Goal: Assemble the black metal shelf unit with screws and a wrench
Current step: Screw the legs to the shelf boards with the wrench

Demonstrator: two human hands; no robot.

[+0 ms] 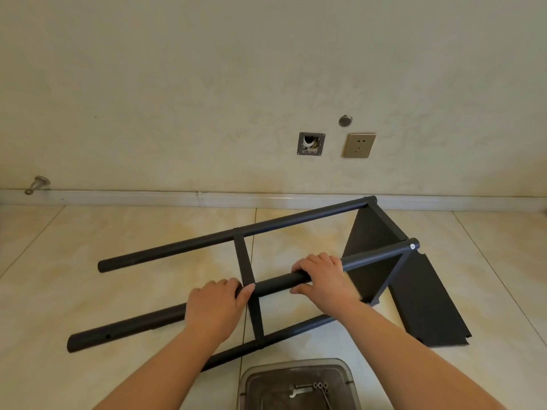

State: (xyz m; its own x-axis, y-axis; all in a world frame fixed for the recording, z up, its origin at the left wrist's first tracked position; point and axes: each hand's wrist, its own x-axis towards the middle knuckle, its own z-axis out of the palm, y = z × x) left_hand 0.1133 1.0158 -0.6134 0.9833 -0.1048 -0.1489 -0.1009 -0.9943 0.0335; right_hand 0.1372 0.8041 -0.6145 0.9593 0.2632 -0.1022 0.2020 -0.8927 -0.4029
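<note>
Black metal tubes made up the shelf frame point(376, 232), which lay on its side on the pale tiled floor point(118, 232) near the wall point(207, 84). Both hands held the middle tube point(278, 284): the left hand point(217, 306) had its grip curled round the tube beside a flat crossbar point(244, 258), and the right hand point(321, 276) was wrapped over the tube further along, thumb underneath. A far tube point(231, 235) ran parallel behind, and a near tube point(284, 335) lay lower, towards the person. At the right end a black shelf panel point(373, 247) stood fixed between the tubes, with a silver screw point(412, 246) showing at the end of the middle tube. A loose black panel point(429, 306) lay flat on the floor just beside that end. A clear plastic tub point(299, 368) sat at the bottom edge, holding a small wrench point(299, 390) and a few screws point(320, 386). On the wall were a gold socket point(359, 145), an open wiring box point(310, 143) and a round metal cap point(345, 121); a metal doorstop point(37, 184) stuck out by the white skirting point(148, 198)
</note>
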